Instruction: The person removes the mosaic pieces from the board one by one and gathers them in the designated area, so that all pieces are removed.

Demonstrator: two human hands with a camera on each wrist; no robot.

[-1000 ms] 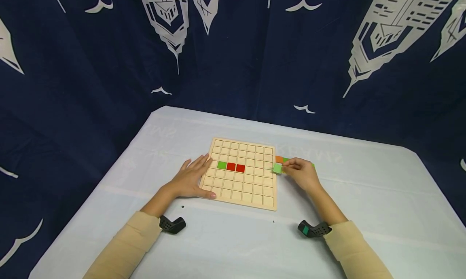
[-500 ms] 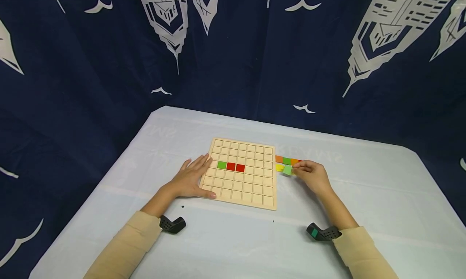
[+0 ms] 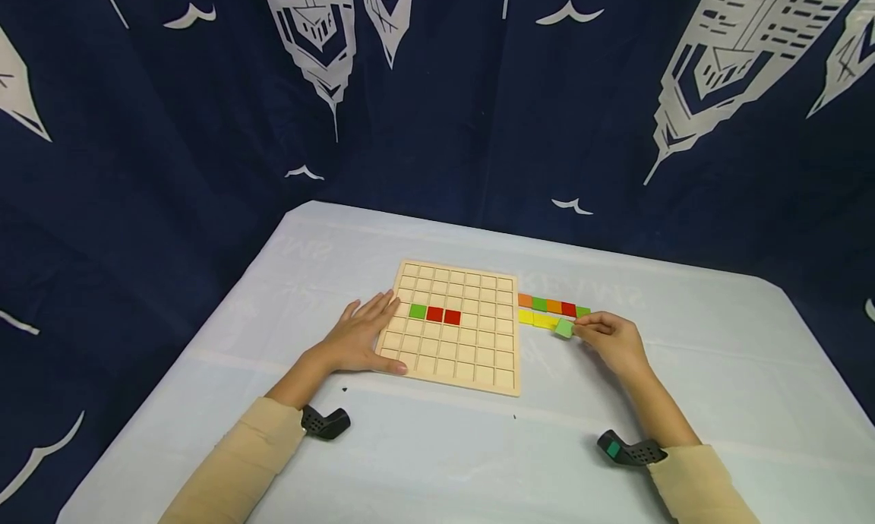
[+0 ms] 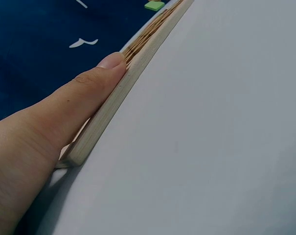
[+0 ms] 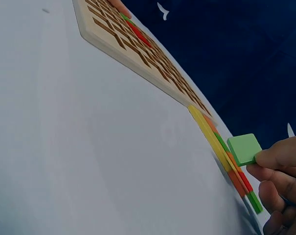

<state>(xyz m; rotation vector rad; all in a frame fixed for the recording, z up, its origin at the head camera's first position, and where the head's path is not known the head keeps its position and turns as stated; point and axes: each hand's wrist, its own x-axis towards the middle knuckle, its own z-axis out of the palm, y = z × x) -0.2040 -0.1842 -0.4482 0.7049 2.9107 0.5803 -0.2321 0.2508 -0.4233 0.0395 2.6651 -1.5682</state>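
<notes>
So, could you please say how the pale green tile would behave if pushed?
The pale green tile probably is stiff: it shows no bend between the fingers of the right hand. Flat and square, it should slide rather than roll. Small and thin, it's likely light.

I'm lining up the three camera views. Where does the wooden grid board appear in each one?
Head: wooden grid board, just below the centre.
Left wrist: board, seen edge-on, slanting from lower left to the top edge.
Right wrist: board, slanting down rightward from the top edge.
Shared landmark: the left hand, resting on the board; only a small part shows in the right wrist view.
</notes>
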